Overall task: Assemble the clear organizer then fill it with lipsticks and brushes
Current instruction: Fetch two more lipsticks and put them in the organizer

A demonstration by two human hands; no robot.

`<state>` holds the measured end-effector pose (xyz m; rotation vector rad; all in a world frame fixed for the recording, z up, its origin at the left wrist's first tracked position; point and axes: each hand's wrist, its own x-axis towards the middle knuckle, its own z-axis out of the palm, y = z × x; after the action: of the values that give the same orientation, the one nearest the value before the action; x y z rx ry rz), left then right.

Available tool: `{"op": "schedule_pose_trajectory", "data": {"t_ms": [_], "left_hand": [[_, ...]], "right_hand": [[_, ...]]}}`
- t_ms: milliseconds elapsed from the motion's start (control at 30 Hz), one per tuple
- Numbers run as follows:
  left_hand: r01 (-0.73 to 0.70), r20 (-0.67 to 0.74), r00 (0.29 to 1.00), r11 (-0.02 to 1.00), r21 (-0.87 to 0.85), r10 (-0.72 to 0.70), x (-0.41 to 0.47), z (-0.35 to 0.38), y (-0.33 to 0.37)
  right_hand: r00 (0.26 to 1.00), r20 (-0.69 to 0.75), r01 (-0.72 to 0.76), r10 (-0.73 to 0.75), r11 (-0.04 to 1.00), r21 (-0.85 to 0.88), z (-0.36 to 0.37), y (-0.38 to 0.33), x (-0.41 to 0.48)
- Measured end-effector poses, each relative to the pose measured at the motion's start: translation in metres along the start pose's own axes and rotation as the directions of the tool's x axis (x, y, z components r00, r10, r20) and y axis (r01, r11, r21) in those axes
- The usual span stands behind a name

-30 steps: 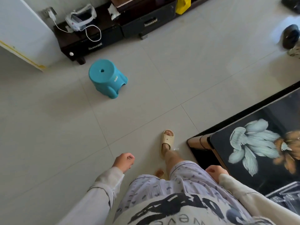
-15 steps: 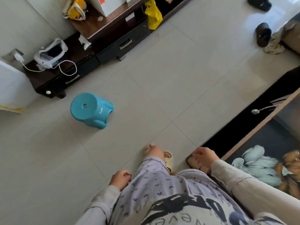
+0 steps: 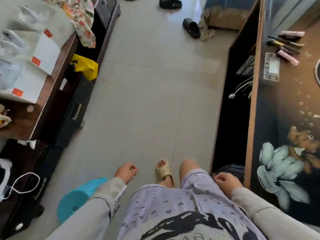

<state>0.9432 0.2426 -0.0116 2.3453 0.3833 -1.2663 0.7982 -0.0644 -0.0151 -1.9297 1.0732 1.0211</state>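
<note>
Several makeup brushes (image 3: pixel 284 44) and pink lipstick tubes (image 3: pixel 287 57) lie together at the far end of the dark flower-printed table (image 3: pixel 277 118) on the right. I cannot see the clear organizer. My left hand (image 3: pixel 126 172) hangs by my left side over the floor, fingers loosely curled and holding nothing. My right hand (image 3: pixel 226 182) hangs the same way beside the table's near corner, also with nothing in it. Both hands are far from the brushes and lipsticks.
A teal stool (image 3: pixel 78 200) stands on the floor behind my left arm. A dark low cabinet (image 3: pixel 72 108) with white boxes (image 3: pixel 45 54) and a yellow bag (image 3: pixel 85 68) lines the left. Black slippers (image 3: pixel 191 30) lie ahead on the tiled floor. A white cable (image 3: pixel 240 89) hangs under the table.
The view has swung right along the aisle between cabinet and table. The stool has passed from ahead to beside my left arm. The brushes and lipsticks have come into view.
</note>
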Motion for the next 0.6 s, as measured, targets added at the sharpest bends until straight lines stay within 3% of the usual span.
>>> {"op": "schedule_pose_trajectory", "data": {"t_ms": [167,300,600], "left_hand": [[-0.128,0.020,0.992,0.990,0.062,0.127,0.043,-0.051,0.073],[-0.164,0.044,0.986,0.985,0.054,0.162,0.071,-0.063,0.124],[-0.066,0.133,0.990,0.986,0.155,0.046,0.120,-0.066,0.206]], "right_hand": [[0.988,-0.036,-0.143,0.151,0.978,0.154,-0.007,-0.009,0.006],[0.983,-0.048,-0.162,0.177,0.960,0.230,-0.022,-0.025,0.023],[0.989,-0.078,-0.092,0.129,0.927,0.364,-0.132,-0.089,0.093]]}}
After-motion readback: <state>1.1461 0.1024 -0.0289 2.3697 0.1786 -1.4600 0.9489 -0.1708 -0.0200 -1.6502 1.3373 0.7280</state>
